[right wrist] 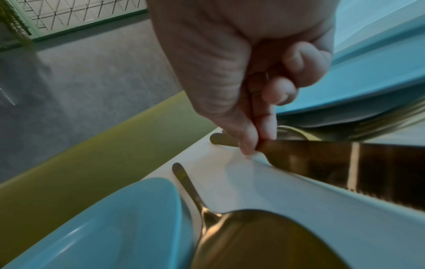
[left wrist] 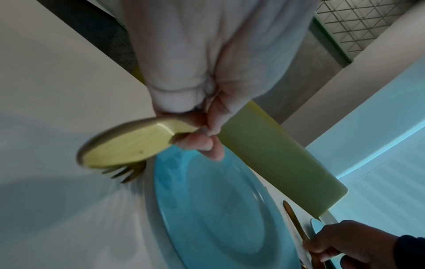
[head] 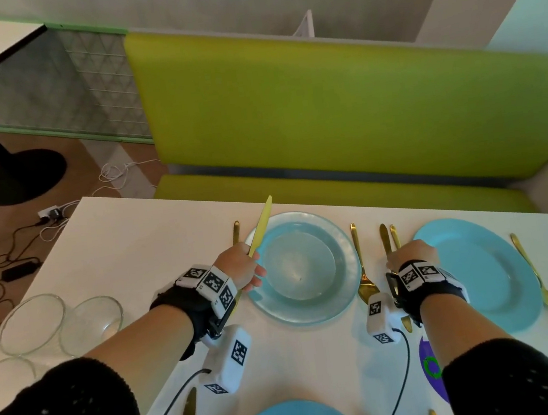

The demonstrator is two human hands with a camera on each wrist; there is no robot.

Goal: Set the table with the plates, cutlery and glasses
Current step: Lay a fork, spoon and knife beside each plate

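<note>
Left hand [head: 238,263] grips yellow knife [head: 261,224], right hand [right wrist: 241,76] pinches gold knife [right wrist: 345,163] visible in wrist view, glass bowls [head: 59,323] at 9 o'clock.

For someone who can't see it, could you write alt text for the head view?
Over a white table, the left hand holds a yellow knife beside a stacked blue plate, while the right hand holds a gold knife left of another blue plate.
</note>
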